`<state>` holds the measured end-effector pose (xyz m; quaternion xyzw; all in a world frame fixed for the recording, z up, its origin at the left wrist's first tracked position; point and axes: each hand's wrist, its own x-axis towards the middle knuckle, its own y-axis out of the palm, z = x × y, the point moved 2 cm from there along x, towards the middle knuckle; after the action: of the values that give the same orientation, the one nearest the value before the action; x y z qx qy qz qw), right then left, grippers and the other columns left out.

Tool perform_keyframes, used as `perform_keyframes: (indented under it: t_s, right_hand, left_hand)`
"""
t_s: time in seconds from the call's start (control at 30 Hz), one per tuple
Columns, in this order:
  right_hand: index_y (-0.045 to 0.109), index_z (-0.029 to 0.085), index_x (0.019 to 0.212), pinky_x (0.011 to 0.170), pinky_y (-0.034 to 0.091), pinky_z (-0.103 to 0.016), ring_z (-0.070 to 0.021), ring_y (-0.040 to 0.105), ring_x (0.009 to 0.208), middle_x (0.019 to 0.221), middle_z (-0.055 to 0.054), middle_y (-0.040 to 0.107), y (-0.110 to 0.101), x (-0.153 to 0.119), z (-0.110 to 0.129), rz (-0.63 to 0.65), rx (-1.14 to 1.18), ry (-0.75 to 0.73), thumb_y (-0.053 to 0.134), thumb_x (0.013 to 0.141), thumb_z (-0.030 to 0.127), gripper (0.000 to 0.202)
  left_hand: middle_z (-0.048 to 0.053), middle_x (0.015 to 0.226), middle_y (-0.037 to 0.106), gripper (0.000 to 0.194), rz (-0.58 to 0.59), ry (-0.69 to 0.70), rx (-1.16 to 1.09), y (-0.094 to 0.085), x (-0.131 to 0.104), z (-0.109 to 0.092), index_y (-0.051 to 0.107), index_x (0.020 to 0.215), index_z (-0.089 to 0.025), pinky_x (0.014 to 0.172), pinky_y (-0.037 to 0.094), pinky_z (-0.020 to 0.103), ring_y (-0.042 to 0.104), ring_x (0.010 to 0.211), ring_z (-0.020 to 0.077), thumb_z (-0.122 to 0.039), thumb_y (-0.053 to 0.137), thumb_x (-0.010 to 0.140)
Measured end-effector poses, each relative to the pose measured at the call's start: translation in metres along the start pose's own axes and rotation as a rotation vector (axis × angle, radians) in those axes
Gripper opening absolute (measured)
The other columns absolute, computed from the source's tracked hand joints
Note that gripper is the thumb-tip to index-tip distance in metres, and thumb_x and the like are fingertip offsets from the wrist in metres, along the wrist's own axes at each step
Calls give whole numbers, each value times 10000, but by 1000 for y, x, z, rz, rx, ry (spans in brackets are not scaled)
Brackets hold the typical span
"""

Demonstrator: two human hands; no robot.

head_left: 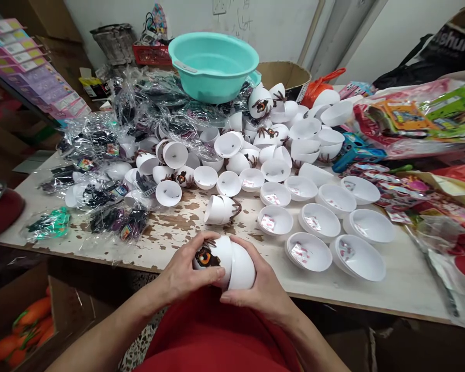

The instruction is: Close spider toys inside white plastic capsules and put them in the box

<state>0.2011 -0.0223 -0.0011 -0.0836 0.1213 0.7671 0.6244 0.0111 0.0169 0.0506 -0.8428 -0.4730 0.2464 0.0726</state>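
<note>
Both of my hands hold one white plastic egg at the near table edge, above my red top. My left hand grips the half printed with an orange eye and brown cracks. My right hand cups the plain white half. The two halves meet in the middle. Another closed egg lies on its side just beyond my hands. Open white halves with small sachets inside sit in rows to the right.
A heap of white egg halves and clear bags of small toys covers the worn white table. A teal basin sits on top at the back. Packaged goods lie right. A box with orange items stands lower left.
</note>
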Motion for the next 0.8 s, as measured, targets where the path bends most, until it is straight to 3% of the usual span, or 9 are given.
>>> perform_keyframes:
  t_s: [0.2, 0.33, 0.4, 0.47, 0.57, 0.7, 0.8]
  right_hand:
    - [483, 228, 1350, 1082, 391, -486, -341, 516, 1223, 1359, -98, 512, -5, 1, 4, 25, -73, -24, 963, 455, 381, 1028]
    - [515, 227, 1307, 1107, 361, -497, -351, 505, 1230, 1336, -92, 531, -2, 2, 9, 31, -108, -8, 975, 421, 394, 1013]
    - [522, 221, 1282, 1093, 379, -493, -354, 503, 1224, 1332, -96, 523, -2, 3, 13, 1, -119, 3, 977, 404, 403, 1006]
    - [473, 224, 1304, 1045, 429, -485, -349, 527, 1185, 1324, -102, 514, -5, 4, 19, -44, -106, 16, 983, 373, 404, 1076]
    - [378, 253, 1328, 958, 499, -444, -320, 580, 1100, 1291, -93, 525, -13, 2, 29, 33, -71, 15, 996, 326, 384, 1184]
    - [429, 239, 1240, 867, 532, -397, -291, 609, 1016, 1184, -78, 583, -22, -4, 38, 98, -235, -3, 979, 404, 422, 1017]
    - [438, 231, 1196, 774, 555, -384, -285, 632, 951, 1123, -81, 612, -18, -7, 33, 17, -202, 25, 940, 473, 472, 913]
  left_hand:
    - [10, 1204, 544, 542, 104, 116, 155, -1, -2, 2, 495, 1239, -304, 869, 418, 331, 527, 1009, 212, -372, 701, 742]
    - [20, 1176, 547, 562, 137, 111, 135, -1, -5, 5, 463, 1259, -312, 843, 450, 341, 547, 979, 211, -410, 702, 761]
    - [25, 1128, 561, 587, 137, 66, 30, 2, -4, 6, 457, 1257, -305, 781, 486, 325, 573, 919, 202, -439, 714, 747]
    - [16, 999, 582, 595, 135, -49, -201, 6, -1, 7, 420, 1269, -307, 615, 504, 278, 598, 757, 173, -478, 681, 763]
    - [-15, 828, 581, 604, 153, -246, -555, 15, 3, 5, 362, 1287, -317, 376, 409, 188, 553, 487, 117, -508, 633, 783]
    - [7, 809, 624, 543, 158, -344, -715, 27, 7, -1, 425, 1227, -292, 293, 374, 161, 534, 374, 102, -511, 630, 774]
    - [0, 733, 606, 429, 26, -362, -795, 37, 10, -2, 495, 1098, -249, 248, 345, 166, 538, 358, 126, -507, 604, 773]
